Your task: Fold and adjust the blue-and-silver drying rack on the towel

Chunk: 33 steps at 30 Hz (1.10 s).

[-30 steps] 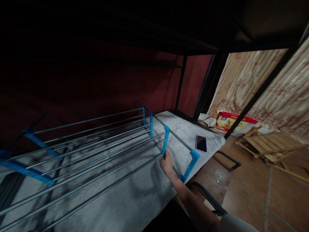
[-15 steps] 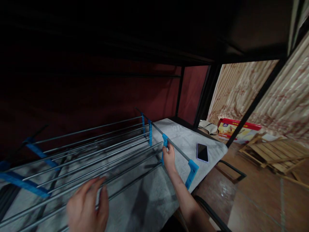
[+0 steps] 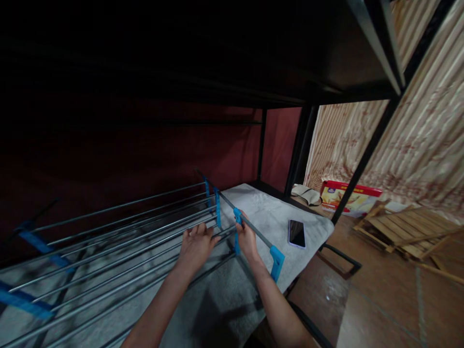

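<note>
A rack of grey metal rods [image 3: 119, 290] joined by blue plastic brackets lies across the bed in front of me. My right hand [image 3: 247, 240] is closed round a blue bracket [image 3: 237, 216] under the side tube [image 3: 258, 233]. My left hand [image 3: 196, 245] rests on the rods a little left of it, its fingers curled over them near their right ends. Nearer to me, another blue bracket [image 3: 277, 261] caps the front end of the side tube. More blue brackets [image 3: 29, 300] hold the rods at the far left.
A phone [image 3: 297, 234] lies on the grey bed cover [image 3: 250, 195], right of my hands. The dark upper bunk [image 3: 326, 53] hangs low overhead on black posts. On the tiled floor to the right are a red and yellow box [image 3: 350, 198] and wooden slatted pieces [image 3: 409, 229].
My left hand has moved forward and right from above the near rods to the rods' right ends. My right hand keeps its hold on the bracket. The view has shifted slightly.
</note>
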Each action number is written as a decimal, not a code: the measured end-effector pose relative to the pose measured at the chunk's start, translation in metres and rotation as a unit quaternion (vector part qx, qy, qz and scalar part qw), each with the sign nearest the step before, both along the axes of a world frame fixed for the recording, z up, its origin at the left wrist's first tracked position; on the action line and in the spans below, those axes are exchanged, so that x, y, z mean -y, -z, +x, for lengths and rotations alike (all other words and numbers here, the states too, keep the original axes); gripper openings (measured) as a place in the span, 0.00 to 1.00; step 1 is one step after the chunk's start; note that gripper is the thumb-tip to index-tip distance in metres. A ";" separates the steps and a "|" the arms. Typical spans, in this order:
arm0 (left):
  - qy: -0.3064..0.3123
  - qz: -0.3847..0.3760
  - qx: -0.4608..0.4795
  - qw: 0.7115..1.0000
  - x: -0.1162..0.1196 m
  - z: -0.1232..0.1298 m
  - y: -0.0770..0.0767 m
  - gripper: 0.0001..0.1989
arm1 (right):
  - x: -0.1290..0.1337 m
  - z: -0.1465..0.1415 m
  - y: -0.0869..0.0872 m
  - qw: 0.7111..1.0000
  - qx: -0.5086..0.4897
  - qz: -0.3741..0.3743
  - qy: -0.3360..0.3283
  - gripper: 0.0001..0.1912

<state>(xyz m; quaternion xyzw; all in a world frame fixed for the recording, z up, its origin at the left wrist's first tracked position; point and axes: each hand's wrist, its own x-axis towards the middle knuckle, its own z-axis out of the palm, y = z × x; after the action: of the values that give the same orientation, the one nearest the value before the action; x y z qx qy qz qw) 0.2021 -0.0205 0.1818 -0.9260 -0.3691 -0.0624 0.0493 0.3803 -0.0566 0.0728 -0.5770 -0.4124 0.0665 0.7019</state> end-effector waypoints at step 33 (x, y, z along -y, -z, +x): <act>-0.001 -0.061 -0.010 0.998 0.000 0.003 -0.014 0.21 | 0.008 -0.004 -0.010 1.000 -0.017 -0.018 -0.013 0.25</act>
<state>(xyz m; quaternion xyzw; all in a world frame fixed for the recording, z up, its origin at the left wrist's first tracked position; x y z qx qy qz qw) 0.2050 -0.0205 0.1958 -0.9273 -0.3731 -0.0307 -0.0040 0.3763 -0.0642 0.0824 -0.5832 -0.4064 0.0925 0.6972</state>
